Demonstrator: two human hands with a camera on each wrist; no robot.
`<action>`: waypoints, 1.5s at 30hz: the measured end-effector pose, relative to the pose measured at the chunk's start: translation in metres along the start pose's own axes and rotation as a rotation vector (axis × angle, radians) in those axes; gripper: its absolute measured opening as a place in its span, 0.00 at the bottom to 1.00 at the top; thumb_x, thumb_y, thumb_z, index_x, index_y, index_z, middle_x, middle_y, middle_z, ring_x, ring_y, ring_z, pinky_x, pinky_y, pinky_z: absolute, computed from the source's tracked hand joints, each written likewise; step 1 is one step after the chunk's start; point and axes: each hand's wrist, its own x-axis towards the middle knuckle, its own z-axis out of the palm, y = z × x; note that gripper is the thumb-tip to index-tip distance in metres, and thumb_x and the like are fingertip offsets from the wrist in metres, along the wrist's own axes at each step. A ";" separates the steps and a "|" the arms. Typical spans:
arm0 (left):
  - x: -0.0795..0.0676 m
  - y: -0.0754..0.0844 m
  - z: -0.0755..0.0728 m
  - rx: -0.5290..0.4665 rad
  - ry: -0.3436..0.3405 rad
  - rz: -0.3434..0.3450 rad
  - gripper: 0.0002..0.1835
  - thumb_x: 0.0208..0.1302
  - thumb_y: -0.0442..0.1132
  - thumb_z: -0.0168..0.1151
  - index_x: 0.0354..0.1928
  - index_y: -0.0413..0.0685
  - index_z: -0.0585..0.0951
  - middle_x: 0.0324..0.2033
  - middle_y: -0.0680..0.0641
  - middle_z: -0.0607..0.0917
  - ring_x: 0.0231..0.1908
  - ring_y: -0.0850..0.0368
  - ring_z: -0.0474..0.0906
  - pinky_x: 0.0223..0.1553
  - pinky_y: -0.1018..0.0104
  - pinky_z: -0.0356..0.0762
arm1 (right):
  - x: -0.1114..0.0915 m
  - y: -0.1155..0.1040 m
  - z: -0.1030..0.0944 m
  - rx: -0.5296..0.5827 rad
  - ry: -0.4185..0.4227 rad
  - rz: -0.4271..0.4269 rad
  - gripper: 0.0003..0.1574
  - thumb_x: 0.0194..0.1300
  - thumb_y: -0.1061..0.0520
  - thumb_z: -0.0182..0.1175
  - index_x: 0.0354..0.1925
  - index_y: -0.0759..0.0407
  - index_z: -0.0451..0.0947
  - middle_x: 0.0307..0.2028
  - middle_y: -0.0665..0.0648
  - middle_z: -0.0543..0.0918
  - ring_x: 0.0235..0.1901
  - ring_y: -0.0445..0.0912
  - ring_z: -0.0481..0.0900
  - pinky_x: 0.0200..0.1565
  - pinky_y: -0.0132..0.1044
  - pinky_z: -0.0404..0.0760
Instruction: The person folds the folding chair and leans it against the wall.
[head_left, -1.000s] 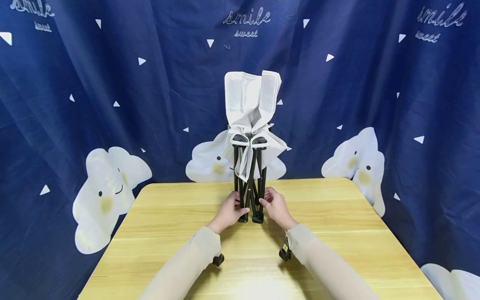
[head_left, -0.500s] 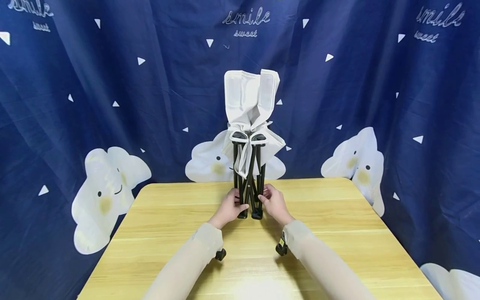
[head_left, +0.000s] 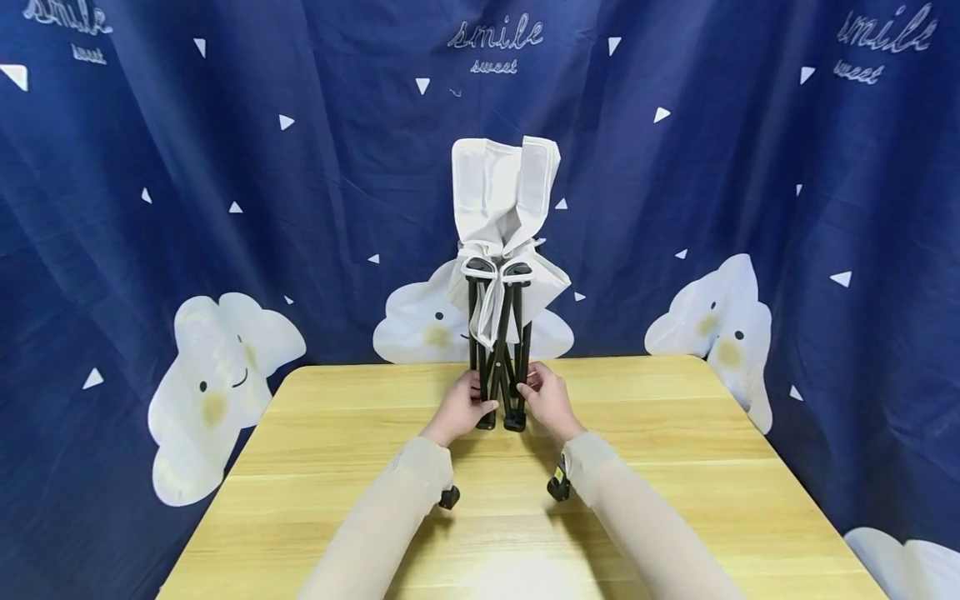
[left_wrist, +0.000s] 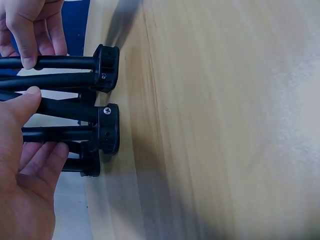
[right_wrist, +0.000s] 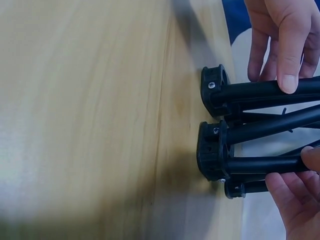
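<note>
A folded folding chair [head_left: 501,308] stands upright near the table's far edge, with bunched white fabric above and black tubular legs crossing below. My left hand [head_left: 458,408] grips the legs on the left side low down, its thumb [left_wrist: 31,100] across a front tube and its fingers behind. On the other side my right hand [head_left: 551,404] holds the right legs, thumb in front. Black plastic feet [left_wrist: 111,127] with screws cap the tubes in the left wrist view. Whether the feet touch the table or hover just above it, I cannot tell.
The pale wooden table [head_left: 645,467] stretches out on both sides and toward me. Behind it hangs a dark blue curtain [head_left: 337,167] with cloud and triangle prints. A black wrist camera [head_left: 558,483] sits under the right sleeve, and another [head_left: 449,497] under the left.
Both hands and the folding chair have shifted slightly up in the head view, away from me. The grip on the legs looks the same.
</note>
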 end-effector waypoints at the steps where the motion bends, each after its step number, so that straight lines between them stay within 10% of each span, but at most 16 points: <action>1: 0.001 0.000 0.000 0.002 0.002 0.002 0.25 0.70 0.32 0.73 0.64 0.32 0.75 0.52 0.34 0.87 0.54 0.38 0.88 0.58 0.50 0.89 | 0.001 0.000 0.000 -0.001 0.002 -0.001 0.09 0.70 0.67 0.70 0.48 0.64 0.82 0.35 0.62 0.90 0.36 0.52 0.87 0.43 0.46 0.86; 45: 0.012 0.016 -0.003 0.042 0.094 -0.046 0.24 0.69 0.33 0.75 0.63 0.31 0.80 0.54 0.33 0.89 0.52 0.39 0.89 0.56 0.47 0.89 | 0.024 -0.008 -0.009 -0.070 0.031 0.004 0.18 0.68 0.68 0.69 0.56 0.69 0.83 0.37 0.65 0.93 0.39 0.59 0.92 0.51 0.56 0.89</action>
